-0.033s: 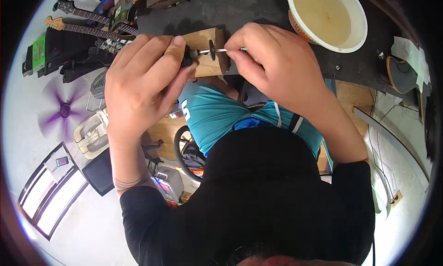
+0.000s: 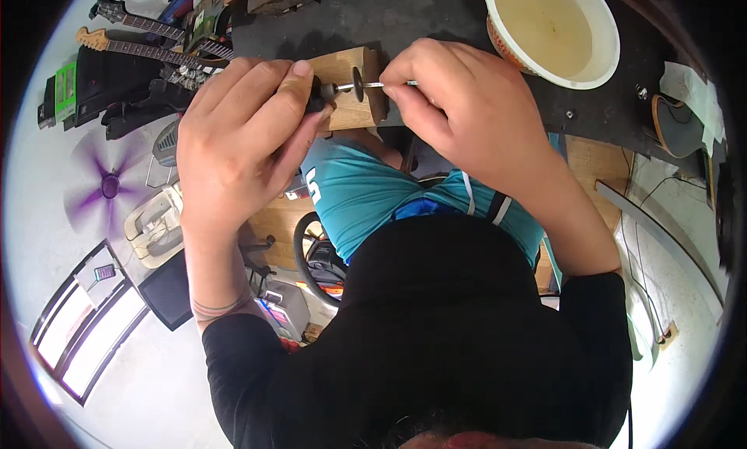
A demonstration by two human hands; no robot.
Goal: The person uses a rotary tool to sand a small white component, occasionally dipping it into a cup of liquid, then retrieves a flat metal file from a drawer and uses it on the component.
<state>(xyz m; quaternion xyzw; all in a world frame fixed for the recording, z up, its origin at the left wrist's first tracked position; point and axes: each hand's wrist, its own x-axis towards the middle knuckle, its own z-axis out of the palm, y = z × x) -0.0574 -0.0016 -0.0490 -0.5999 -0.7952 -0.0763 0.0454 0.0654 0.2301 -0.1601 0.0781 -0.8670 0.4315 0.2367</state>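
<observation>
My left hand [image 2: 249,130] is wrapped round a black-bodied rotary tool [image 2: 320,93], most of which its fingers hide. From the tool's tip a thin shaft carries a dark round disc [image 2: 358,84], seen nearly edge-on. My right hand [image 2: 467,99] pinches a thin metal rod [image 2: 376,85] between thumb and forefinger. The rod's free end points at the disc's face; whether they touch I cannot tell. Below both hands a wooden block [image 2: 342,121] sits at the near edge of the black tabletop [image 2: 405,17].
A white tub [image 2: 608,36] of cloudy yellowish liquid stands beyond my right hand. Small metal bits [image 2: 641,92] lie near it. Two guitars [image 2: 140,50] are at far left, above a purple fan [image 2: 110,186]. My legs in teal shorts [image 2: 362,188] are under the table edge.
</observation>
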